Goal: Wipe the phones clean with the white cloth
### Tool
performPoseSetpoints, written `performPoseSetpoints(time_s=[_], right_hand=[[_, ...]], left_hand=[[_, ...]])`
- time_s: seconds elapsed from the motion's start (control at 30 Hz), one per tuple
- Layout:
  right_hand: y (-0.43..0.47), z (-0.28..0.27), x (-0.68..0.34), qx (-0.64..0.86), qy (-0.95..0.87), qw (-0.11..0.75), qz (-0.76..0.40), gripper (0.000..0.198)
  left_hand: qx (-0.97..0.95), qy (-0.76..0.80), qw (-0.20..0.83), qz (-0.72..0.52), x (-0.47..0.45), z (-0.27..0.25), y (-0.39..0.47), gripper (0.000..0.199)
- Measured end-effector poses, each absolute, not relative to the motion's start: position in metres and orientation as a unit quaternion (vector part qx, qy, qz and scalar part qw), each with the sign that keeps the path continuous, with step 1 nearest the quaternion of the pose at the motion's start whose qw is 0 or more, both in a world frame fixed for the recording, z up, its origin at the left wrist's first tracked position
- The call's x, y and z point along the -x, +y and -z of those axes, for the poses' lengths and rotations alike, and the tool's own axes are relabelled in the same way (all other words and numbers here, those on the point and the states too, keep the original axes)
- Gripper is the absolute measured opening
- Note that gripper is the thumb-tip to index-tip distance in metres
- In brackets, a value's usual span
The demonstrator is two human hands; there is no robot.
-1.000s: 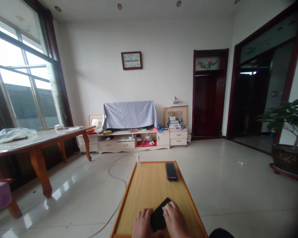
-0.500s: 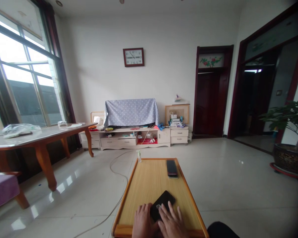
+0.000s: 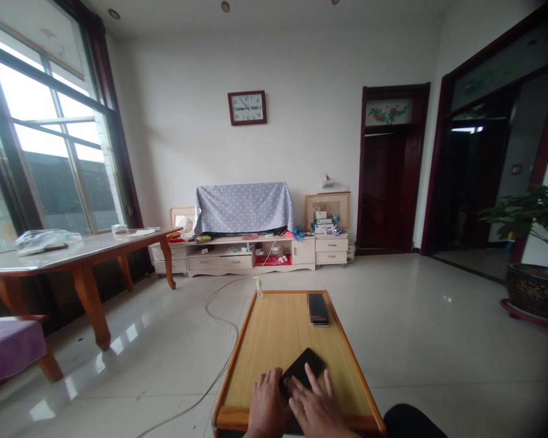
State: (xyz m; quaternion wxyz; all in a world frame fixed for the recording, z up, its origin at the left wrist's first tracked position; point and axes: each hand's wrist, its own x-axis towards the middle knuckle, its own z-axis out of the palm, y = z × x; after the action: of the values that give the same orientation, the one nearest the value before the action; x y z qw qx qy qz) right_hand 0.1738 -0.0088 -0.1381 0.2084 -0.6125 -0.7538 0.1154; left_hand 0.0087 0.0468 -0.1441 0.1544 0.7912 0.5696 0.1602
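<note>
- Head view: we see the left hand lying flat beside the black phone on the near end of the low wooden table.
- The right hand spreads open fingers over the phone, pressing, not gripping.
- A second phone lies at the far end.

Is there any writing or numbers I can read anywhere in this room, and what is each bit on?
Wall clock: dial numerals, "12" at the top and "6" at the bottom; the rest are too small to be sure of.
Boxes on the low cabinet: print too small to read.
Phone at the far end of the table: blurred, nothing legible.
Dark phone under the left hand and right hand: no text shows.
</note>
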Motion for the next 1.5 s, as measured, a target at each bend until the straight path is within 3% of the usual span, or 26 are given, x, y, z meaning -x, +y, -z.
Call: performPoseSetpoints(time_s=[0.17, 0.4, 0.6, 0.8, 1.03, 1.23, 1.5], right_hand=[[0.005, 0.135, -0.192, 0.72, -0.661, 0.201, -0.067, 0.055], [-0.01, 0.142, -0.171, 0.616, -0.752, 0.196, -0.13, 0.053], [0.003, 0.133, -0.191, 0.729, -0.652, 0.188, -0.089, 0.056], [-0.007, 0.137, -0.168, 0.658, -0.72, 0.175, -0.135, 0.053], [0.011, 0.124, -0.194, 0.738, -0.643, 0.171, -0.111, 0.062], [0.002, 0.128, -0.163, 0.67, -0.716, 0.144, -0.135, 0.055], [0.026, 0.118, -0.185, 0.729, -0.66, 0.147, -0.109, 0.067]], left_hand=[[-0.792, 0.561, 0.156, -0.184, -0.01, 0.139, 0.043, 0.056], [-0.789, 0.566, 0.157, -0.179, -0.009, 0.132, 0.04, 0.03], [-0.791, 0.564, 0.163, -0.172, -0.011, 0.129, 0.041, 0.051], [-0.789, 0.565, 0.167, -0.173, -0.01, 0.135, 0.046, 0.049], [-0.785, 0.573, 0.164, -0.17, -0.012, 0.139, 0.049, 0.061], [-0.782, 0.574, 0.171, -0.173, -0.009, 0.142, 0.049, 0.057], [-0.777, 0.581, 0.178, -0.162, -0.01, 0.145, 0.052, 0.073]])
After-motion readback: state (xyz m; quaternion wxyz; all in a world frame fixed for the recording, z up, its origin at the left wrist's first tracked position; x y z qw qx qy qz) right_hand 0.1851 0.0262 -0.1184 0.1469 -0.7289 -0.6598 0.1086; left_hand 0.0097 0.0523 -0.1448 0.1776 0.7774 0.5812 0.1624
